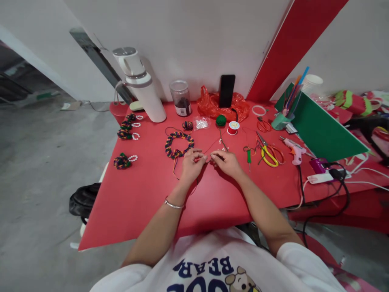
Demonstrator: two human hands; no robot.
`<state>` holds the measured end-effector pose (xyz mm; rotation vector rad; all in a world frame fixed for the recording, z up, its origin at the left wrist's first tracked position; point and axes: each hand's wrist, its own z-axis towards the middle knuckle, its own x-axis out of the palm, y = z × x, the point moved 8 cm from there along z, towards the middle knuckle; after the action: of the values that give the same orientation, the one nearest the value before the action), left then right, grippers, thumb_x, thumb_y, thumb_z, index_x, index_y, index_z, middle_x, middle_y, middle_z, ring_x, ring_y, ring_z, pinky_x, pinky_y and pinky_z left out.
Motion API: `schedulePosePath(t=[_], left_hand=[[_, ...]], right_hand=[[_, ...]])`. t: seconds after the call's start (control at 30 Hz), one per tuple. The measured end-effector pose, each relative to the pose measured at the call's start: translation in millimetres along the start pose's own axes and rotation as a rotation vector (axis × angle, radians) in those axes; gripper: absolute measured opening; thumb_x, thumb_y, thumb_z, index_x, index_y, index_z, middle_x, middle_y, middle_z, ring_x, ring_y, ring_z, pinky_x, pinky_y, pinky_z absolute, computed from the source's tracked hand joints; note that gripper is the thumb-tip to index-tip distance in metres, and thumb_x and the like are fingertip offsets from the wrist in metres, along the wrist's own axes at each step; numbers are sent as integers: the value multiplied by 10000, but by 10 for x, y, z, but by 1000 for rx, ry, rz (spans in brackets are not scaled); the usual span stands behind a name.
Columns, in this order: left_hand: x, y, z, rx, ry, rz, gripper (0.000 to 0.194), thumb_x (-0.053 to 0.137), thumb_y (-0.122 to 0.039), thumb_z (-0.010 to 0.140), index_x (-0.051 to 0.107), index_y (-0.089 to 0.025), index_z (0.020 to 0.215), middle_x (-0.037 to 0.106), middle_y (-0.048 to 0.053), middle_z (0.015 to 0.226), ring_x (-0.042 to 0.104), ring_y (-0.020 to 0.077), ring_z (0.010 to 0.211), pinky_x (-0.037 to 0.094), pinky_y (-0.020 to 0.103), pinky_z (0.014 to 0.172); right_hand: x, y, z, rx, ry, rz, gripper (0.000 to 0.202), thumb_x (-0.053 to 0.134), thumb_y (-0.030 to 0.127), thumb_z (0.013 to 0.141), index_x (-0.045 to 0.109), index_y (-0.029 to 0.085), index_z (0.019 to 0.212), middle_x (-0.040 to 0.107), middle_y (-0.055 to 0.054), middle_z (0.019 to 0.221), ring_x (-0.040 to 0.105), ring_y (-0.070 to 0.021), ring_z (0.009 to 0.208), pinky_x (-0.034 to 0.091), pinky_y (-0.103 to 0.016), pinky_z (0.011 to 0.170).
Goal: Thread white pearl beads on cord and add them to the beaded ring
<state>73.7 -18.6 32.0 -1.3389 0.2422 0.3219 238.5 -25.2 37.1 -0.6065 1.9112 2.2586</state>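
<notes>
My left hand [192,163] and my right hand [226,162] meet fingertip to fingertip over the table, both in a pinch. A thin thread [212,144] runs to their fingertips; its finer details are too small to make out. Just left of my left hand lies a multicoloured crocheted ring [168,148] with a loose yarn tail. Beyond my right hand are small white beads [220,141] and a dark green yarn ball [221,120], its strand trailing toward the hand. A spool of red thread [233,128] stands beside the ball.
Yellow-handled scissors [269,156], a green-handled hook [249,158] and a pink glue gun [298,154] lie to the right. Finished knitted pieces with bead loops [122,161] line the left edge. A white flask [150,99], a jar [180,99] and a phone [227,91] stand behind.
</notes>
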Motion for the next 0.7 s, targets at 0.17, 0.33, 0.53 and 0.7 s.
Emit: schedulePosePath(t=[0.17,0.33,0.53,0.7], left_hand=[[-61,-21,6,28,-70,-33,94,737,-189,813,767,-213,727,688,124,1125,630,280,1129,470,466,1027],[-245,-259,-114,151,-272,66,61,786,-270,802,786,-227,845,685,115,1076,610,267,1073,488,426,978],[95,-162,-153,-97,30,-249,229,757,-426,820,759,-199,789,676,42,782,612,160,682,522,297,656],[364,112,-239,-461,111,-704,471,866,-516,655,768,-149,933,690,14,760,533,90,466,492,256,439]], right_hand=[[113,-37,-4,122,125,195,377,628,551,914,704,182,927,723,-28,725,659,-133,584,556,-257,575],[124,-77,-26,198,91,340,375,702,555,859,666,185,907,726,-22,734,653,-127,548,525,-232,490],[-25,-73,39,46,-97,269,246,691,444,897,738,205,867,747,-47,874,691,-160,779,573,-285,697],[-70,45,-24,-169,-235,-42,159,680,316,939,828,267,969,699,-41,905,660,-166,856,544,-314,811]])
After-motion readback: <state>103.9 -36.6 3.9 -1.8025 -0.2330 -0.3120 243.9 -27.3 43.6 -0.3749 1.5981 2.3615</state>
